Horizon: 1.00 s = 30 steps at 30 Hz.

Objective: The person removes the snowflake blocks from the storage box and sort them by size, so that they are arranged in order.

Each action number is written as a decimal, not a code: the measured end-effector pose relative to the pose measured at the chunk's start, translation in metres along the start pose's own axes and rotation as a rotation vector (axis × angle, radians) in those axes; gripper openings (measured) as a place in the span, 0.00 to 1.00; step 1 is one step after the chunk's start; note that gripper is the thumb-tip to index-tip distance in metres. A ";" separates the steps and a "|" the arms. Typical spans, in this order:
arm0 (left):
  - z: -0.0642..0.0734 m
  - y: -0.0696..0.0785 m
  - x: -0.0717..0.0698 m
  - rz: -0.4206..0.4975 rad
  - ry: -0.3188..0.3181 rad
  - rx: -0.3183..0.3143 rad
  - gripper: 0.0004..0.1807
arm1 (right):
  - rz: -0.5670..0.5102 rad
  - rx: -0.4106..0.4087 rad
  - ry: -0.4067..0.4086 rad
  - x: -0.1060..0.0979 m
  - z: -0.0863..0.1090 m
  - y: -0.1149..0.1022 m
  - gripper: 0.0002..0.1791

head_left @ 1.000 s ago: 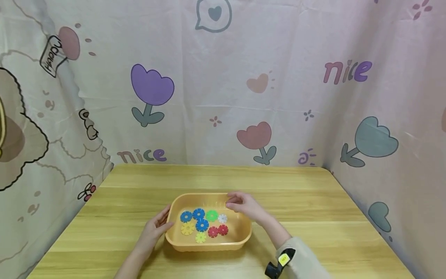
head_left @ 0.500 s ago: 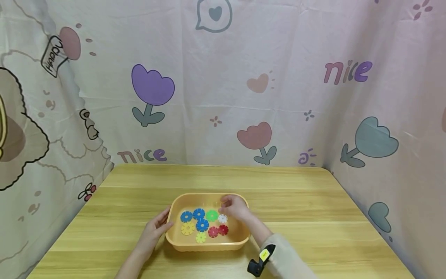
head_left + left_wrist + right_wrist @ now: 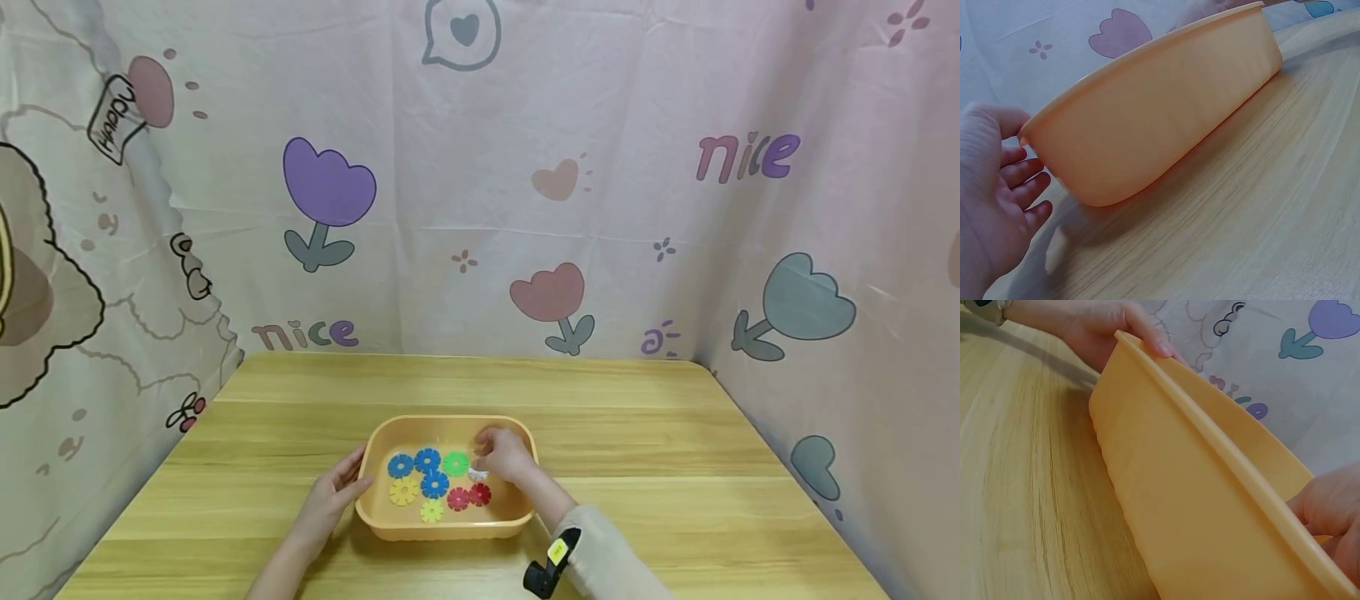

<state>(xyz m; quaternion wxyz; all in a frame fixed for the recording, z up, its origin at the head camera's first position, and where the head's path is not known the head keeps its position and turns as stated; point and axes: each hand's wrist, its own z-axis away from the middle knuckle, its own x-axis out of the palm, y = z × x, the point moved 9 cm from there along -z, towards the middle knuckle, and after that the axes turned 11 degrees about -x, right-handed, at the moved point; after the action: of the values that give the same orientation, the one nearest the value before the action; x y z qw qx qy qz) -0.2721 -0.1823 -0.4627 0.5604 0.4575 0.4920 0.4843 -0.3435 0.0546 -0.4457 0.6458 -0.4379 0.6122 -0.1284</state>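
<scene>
A yellow-orange plastic basin (image 3: 442, 530) stands on the table, with several notched plastic building discs in it. My left hand (image 3: 327, 500) grips its left end; in the left wrist view the thumb hooks over the rim and the other fingers lie against the outer wall. My right hand (image 3: 506, 454) reaches inside at the right, fingers bent down. Its fingertips are right at the white disc (image 3: 477, 475), covering the upper part; I cannot tell whether they pinch it. Beside it lie a green disc (image 3: 455, 463) and a red disc (image 3: 480, 495).
Blue discs (image 3: 434, 484), yellow discs (image 3: 403, 492) and another red disc (image 3: 458, 499) fill the basin's left and middle. The wooden table (image 3: 645, 433) extends around the basin. A printed curtain (image 3: 465, 208) hangs behind and at both sides.
My right hand has moved from the basin's far right rim down and inward to the white disc, now partly covered. The left hand and basin stay in place.
</scene>
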 end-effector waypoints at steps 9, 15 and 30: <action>-0.002 -0.003 -0.003 -0.021 0.017 -0.024 0.32 | 0.154 -0.023 -0.040 0.004 0.000 -0.001 0.13; -0.002 -0.003 -0.001 -0.019 0.007 -0.015 0.32 | 0.167 0.027 -0.079 0.008 0.003 0.001 0.13; -0.001 0.000 -0.001 -0.019 0.008 0.003 0.31 | 0.108 -0.013 -0.040 0.006 0.000 -0.002 0.10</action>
<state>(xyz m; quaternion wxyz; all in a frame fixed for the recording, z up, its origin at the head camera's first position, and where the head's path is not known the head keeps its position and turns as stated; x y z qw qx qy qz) -0.2734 -0.1835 -0.4622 0.5621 0.4519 0.4994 0.4801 -0.3413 0.0491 -0.4482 0.6611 -0.4108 0.6227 -0.0805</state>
